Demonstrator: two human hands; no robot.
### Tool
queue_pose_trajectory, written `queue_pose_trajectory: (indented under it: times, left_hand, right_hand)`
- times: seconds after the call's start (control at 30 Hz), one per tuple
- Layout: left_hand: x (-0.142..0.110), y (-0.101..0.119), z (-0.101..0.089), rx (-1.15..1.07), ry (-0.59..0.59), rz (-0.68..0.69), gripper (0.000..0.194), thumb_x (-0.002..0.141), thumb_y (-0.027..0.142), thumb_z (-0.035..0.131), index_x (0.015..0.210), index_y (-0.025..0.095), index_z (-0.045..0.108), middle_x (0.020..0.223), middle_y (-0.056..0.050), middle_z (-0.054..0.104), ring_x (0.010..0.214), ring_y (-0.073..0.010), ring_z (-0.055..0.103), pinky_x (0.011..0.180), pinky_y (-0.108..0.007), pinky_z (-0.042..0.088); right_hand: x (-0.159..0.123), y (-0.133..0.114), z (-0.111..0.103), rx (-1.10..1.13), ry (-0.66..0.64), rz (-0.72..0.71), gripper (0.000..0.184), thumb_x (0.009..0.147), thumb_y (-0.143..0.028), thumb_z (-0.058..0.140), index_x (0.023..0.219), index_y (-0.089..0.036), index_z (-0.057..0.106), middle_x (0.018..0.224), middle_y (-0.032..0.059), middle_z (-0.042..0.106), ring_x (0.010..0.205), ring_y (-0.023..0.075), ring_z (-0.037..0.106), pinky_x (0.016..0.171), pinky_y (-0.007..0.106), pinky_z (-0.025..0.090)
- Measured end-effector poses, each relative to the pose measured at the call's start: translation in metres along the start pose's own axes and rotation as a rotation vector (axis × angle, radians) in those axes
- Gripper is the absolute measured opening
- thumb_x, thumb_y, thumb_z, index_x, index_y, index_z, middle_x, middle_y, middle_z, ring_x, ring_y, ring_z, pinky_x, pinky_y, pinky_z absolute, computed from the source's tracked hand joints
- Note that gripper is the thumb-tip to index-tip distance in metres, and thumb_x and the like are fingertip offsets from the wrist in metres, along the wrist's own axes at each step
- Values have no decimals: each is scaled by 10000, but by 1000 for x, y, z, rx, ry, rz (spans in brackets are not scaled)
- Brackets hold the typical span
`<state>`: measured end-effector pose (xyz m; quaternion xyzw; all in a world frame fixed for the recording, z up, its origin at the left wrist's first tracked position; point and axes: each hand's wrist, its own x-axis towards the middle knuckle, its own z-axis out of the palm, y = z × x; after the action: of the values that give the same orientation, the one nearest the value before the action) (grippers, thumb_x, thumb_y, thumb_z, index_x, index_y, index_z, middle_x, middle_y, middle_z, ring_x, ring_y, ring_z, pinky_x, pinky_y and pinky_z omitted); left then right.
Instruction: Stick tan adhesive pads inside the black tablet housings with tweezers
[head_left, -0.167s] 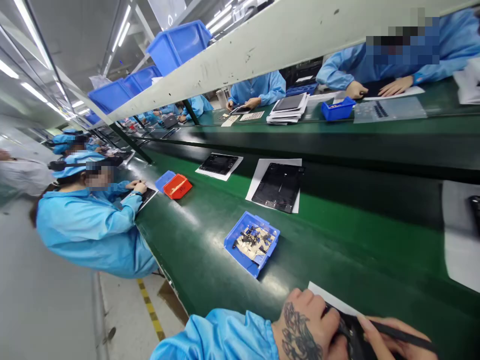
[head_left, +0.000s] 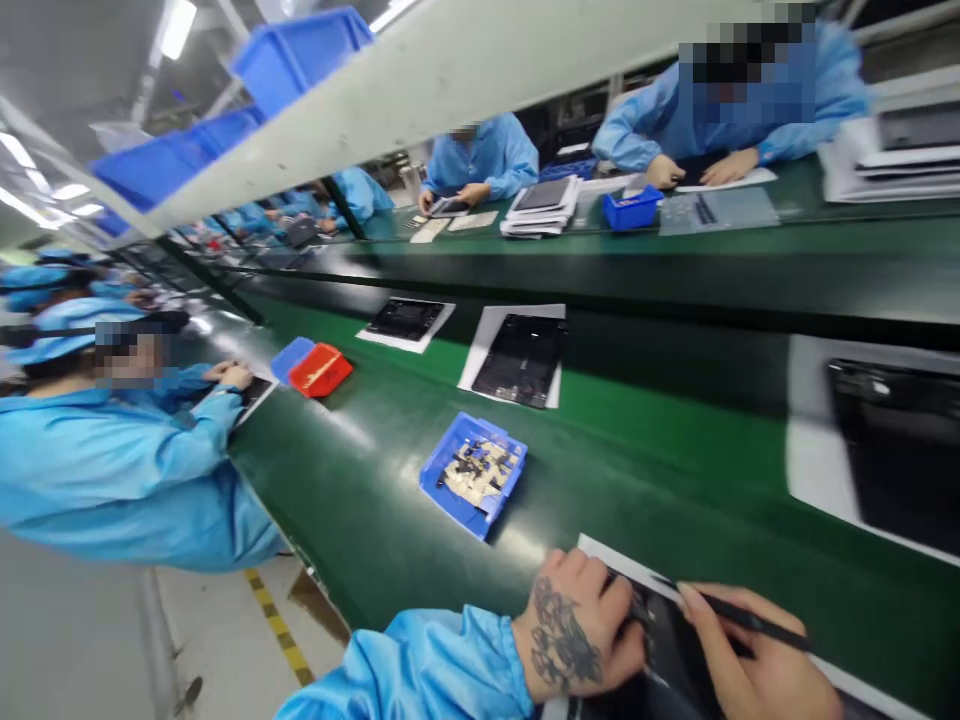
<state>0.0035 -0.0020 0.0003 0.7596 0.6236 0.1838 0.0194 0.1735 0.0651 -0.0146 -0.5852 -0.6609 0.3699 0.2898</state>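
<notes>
The black tablet panel (head_left: 666, 640) lay on white paper (head_left: 600, 547) partly under the left hand (head_left: 568, 630), its grip unclear, while the right hand (head_left: 765, 655) pinched a slim black tool (head_left: 757, 622), tip slanting toward the left one.

We log: our right hand (head_left: 772, 665) shifted toward the black panel's (head_left: 671, 650) far edge; the black tool's (head_left: 761, 620) tip now shows past our fingers there. Beyond that panel, a second panel (head_left: 911, 440) shows more fully.
</notes>
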Motion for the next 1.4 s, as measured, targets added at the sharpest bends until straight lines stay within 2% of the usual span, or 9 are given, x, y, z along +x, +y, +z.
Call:
queue_pose_trajectory:
  times: [0.13, 0.23, 0.3, 0.5, 0.7, 0.93, 1.2, 1.27, 1.4]
  left_hand:
    - [-5, 5, -2, -43, -78, -52, 253, 805, 314, 539, 1014, 182, 591, 828, -63, 547, 763, -238, 518, 630, -384, 410]
    - [-9, 4, -1, -56, -72, -24, 298, 834, 283, 524, 1098, 160, 590, 831, -75, 545, 766, -247, 517, 653, -395, 426]
    - [-12, 2, 0, -63, -71, 2, 306, 844, 264, 518, 1117, 147, 592, 827, -77, 537, 759, -245, 513, 651, -392, 430]
    - [-16, -1, 1, -75, -93, 32, 307, 857, 240, 515, 1136, 135, 590, 822, -74, 519, 753, -236, 510, 651, -376, 434]
    - [-15, -1, 1, -65, -96, 40, 307, 870, 248, 506, 1142, 129, 587, 822, -75, 523, 760, -234, 513, 652, -369, 434]
    - [-17, -2, 2, -57, -94, 47, 284, 876, 247, 508, 1126, 135, 584, 827, -76, 534, 756, -225, 523, 667, -360, 439]
    - [-16, -2, 1, -68, -90, 49, 292, 869, 237, 523, 1131, 126, 587, 833, -82, 534, 758, -231, 515, 655, -366, 445]
    - [-15, -1, 1, -72, -79, 44, 287, 861, 229, 534, 1120, 122, 596, 873, -98, 543, 792, -241, 516, 680, -378, 455]
    - [-14, -1, 0, -91, -50, 52, 281, 848, 209, 550, 1107, 115, 604, 1074, -141, 555, 993, -303, 502, 819, -441, 456]
  right_hand:
    - [-7, -6, -8, 143, 3, 36, 327, 815, -529, 570, 876, -207, 573, 864, 86, 655, 754, 229, 666, 695, 343, 537]
    - [-11, -5, -11, 373, -17, 116, 328, 829, -482, 610, 958, -215, 472, 806, 39, 643, 703, 193, 658, 676, 319, 540]
    - [-13, -5, -14, 441, -32, 147, 337, 824, -470, 628, 957, -214, 454, 790, 24, 638, 694, 180, 656, 671, 307, 538]
    - [-25, -7, -16, 391, -63, 144, 258, 846, -421, 613, 908, -209, 479, 767, 13, 644, 692, 167, 655, 648, 275, 514]
    - [-27, -10, -11, 308, -66, 105, 202, 848, -378, 611, 902, -218, 499, 823, 21, 678, 750, 177, 673, 716, 294, 534]
    - [-27, -10, -12, 262, -15, 110, 187, 856, -374, 595, 893, -217, 499, 744, 6, 643, 676, 166, 656, 627, 264, 518]
    - [-26, -8, -9, 293, -16, 125, 183, 854, -359, 599, 899, -214, 496, 719, -1, 623, 662, 163, 655, 617, 262, 508]
    - [-25, -6, -8, 314, -18, 128, 180, 855, -353, 593, 899, -213, 489, 697, -8, 619, 649, 161, 655, 606, 259, 506]
    - [-23, -5, -7, 314, -12, 126, 164, 861, -340, 578, 896, -213, 481, 672, -16, 612, 631, 156, 647, 604, 258, 499]
